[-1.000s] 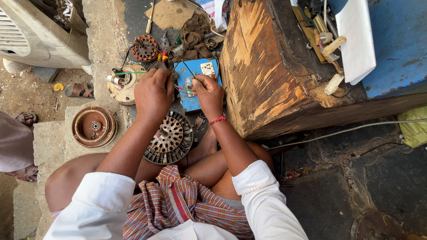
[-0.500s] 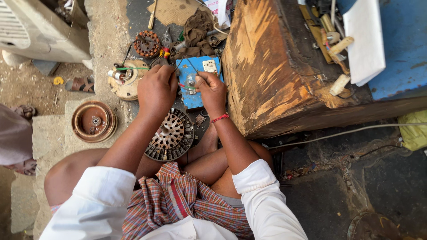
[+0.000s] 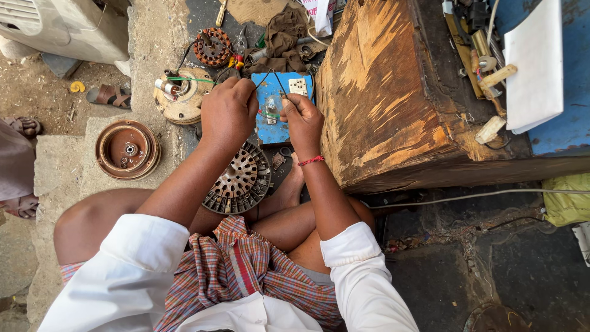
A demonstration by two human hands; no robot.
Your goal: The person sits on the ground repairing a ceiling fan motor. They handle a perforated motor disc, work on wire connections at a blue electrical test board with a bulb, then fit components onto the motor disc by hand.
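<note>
The left hand (image 3: 228,114) was clenched around a thin dark wire (image 3: 263,86), and the right hand (image 3: 302,121) pinched a slim probe (image 3: 279,86) over the blue rectangular switch board (image 3: 279,106), which lay on the concrete floor (image 3: 147,37) beside the worn wooden block (image 3: 393,92).

Board with socket (image 3: 279,98) sits centre-top, both hands over it: left hand (image 3: 228,114) at its 9 o'clock, right hand (image 3: 302,120) at 5. Slotted rotor disc (image 3: 236,181) at 6, wooden bench (image 3: 393,98) at 3, round housing (image 3: 127,149) at 8.
</note>
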